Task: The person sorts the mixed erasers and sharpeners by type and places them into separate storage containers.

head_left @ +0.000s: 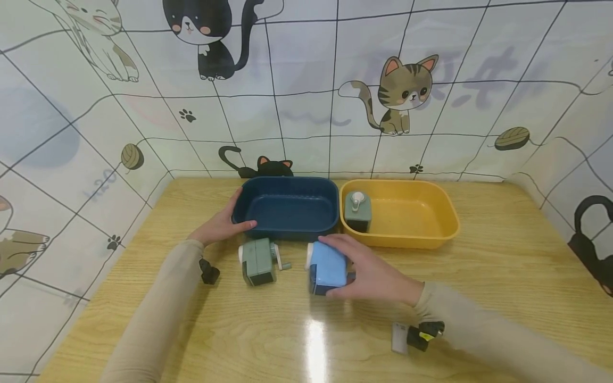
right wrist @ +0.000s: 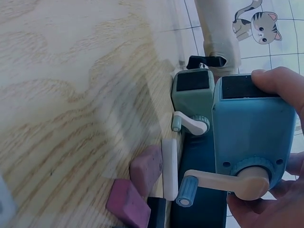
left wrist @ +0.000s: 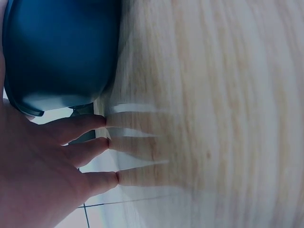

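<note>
My right hand (head_left: 366, 268) grips a blue hand-crank pencil sharpener (head_left: 330, 264) just in front of the bins. Its crank (right wrist: 223, 185) faces the camera in the right wrist view, with the thumb and fingers around the body. At the left end of the dark blue bin (head_left: 287, 232), my left hand (head_left: 222, 221) touches the side, thumb at the front rim. In the left wrist view, straight fingers (left wrist: 97, 183) of that hand reach down to the tabletop. Between the hands, a green pencil sharpener (head_left: 258, 260) stands on the table.
A yellow bin (head_left: 416, 242) sits right of the blue one, holding another green pencil sharpener (head_left: 358, 213) at its left end. Pink eraser-like blocks (right wrist: 146, 168) and a white bar (right wrist: 169, 168) show in the right wrist view. Below the right wrist lies a small pale block (head_left: 399, 338).
</note>
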### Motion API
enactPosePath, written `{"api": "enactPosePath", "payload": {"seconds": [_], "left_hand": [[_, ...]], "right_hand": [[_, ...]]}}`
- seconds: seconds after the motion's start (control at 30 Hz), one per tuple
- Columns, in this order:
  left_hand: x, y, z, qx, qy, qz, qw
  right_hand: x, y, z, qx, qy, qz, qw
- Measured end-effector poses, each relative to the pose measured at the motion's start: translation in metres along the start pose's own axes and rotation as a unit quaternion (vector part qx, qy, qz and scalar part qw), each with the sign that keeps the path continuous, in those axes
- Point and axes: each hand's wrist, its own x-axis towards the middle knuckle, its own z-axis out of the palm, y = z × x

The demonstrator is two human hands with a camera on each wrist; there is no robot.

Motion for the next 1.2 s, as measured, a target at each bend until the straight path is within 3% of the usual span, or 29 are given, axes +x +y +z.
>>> {"api": "enactPosePath", "payload": {"seconds": [0.5,0.9,1.2], "left_hand": [[0.001,-0.002,0.001,0.004,0.001,0.0,1.0],[0.001,-0.002,-0.001,0.017,0.005,-0.003,0.9998],[0.003,-0.003,0.0,0.018,0.005,0.002,0.9998]], "right_hand": [[-0.007,0.008,-0.007,-0.036,0.025,0.015,0.999],[-0.009,0.011,-0.012,-0.014,0.042,0.006,0.999],[-0.012,0.016,-0.019,-0.031,0.057,0.013,0.998]]}}
